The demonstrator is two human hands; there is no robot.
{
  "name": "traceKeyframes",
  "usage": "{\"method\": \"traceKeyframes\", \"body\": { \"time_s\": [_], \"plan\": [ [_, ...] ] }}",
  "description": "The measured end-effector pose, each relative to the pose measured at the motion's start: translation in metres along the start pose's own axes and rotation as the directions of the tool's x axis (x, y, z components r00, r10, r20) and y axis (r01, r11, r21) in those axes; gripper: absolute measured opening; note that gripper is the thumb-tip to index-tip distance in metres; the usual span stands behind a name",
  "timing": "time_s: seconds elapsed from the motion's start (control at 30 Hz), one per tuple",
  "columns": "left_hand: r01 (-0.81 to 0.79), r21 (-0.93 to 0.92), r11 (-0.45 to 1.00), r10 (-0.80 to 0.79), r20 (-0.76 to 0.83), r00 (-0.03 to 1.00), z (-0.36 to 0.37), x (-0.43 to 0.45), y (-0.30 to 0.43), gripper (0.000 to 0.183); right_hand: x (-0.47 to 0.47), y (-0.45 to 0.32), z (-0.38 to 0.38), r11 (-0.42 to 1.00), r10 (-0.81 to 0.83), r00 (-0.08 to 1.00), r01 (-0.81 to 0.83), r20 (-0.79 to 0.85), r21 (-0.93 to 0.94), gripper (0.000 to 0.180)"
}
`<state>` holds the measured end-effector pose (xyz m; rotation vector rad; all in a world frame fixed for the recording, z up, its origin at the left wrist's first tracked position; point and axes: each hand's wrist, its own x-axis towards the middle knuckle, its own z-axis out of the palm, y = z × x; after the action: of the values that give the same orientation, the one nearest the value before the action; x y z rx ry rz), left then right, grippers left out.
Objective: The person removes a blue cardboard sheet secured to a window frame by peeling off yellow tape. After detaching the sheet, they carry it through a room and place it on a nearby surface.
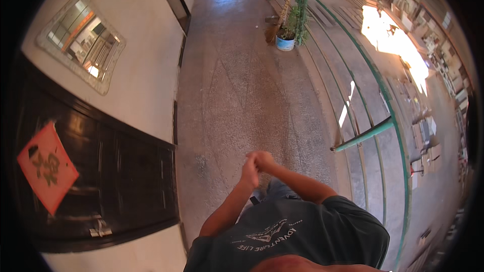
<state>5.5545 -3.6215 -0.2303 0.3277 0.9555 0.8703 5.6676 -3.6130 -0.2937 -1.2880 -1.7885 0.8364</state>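
Note:
My left hand (249, 172) and my right hand (262, 159) meet in front of my waist, over the concrete walkway. The right one lies partly over the left, and the two touch. How the fingers are bent is blurred and partly hidden. No object shows in either hand. Below them are the dark printed T-shirt (302, 226) that I wear and a bit of blue jeans (281, 190).
On the left wall are a framed mirror (119, 39) and a dark door (124, 166) with a red paper diamond (56, 192) and a latch (100, 230). A green railing (397, 136) borders the right side, above a workshop floor. Ahead stand a potted plant (285, 44) and a broom (271, 33).

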Motion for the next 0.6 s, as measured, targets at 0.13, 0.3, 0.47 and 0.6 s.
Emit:
{"method": "traceKeyframes", "body": {
  "time_s": [0.13,0.3,0.47,0.6],
  "plan": [
    [-0.27,0.716,0.644,-0.274,0.545,0.792,-0.027,0.115,0.126,0.038,0.073,0.194,-0.023,0.74,0.61,0.684,-0.311,0.4,-0.597,0.041],
    [-0.189,0.838,0.512,0.421,-0.053,0.905,-0.18,0.284,0.25,0.039,0.188,0.311,-0.054,0.745,0.647,0.543,-0.302,0.535,-0.595,0.035],
    [0.569,0.635,0.522,-0.017,-0.66,0.751,-0.314,0.296,0.329,0.036,0.448,0.321,-0.079,0.774,0.594,0.611,-0.255,0.524,-0.58,0.036],
    [0.586,0.597,0.548,-0.068,-0.667,0.742,-0.308,0.392,0.407,0.033,0.692,0.313,-0.08,0.929,0.348,0.771,-0.209,0.534,-0.304,0.034]
  ]
}}
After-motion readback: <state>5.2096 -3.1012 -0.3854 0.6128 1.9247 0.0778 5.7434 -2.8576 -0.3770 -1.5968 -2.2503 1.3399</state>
